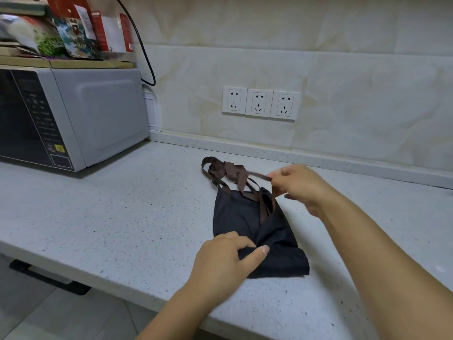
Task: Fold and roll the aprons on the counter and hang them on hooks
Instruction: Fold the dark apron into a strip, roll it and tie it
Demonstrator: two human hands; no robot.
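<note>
Right hand [297,185] pinches a brown strap [257,174] at the far end of the folded apron [247,217], whose near end the left hand [226,256] grips beside the worktop's [122,217] front edge.

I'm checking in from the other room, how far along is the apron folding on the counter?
Done: the black apron lies folded narrow on the counter. In hand: the left hand pins its near end while the right hand pinches a brown strap. Left: rolling and hanging; no hook is in view.
</note>
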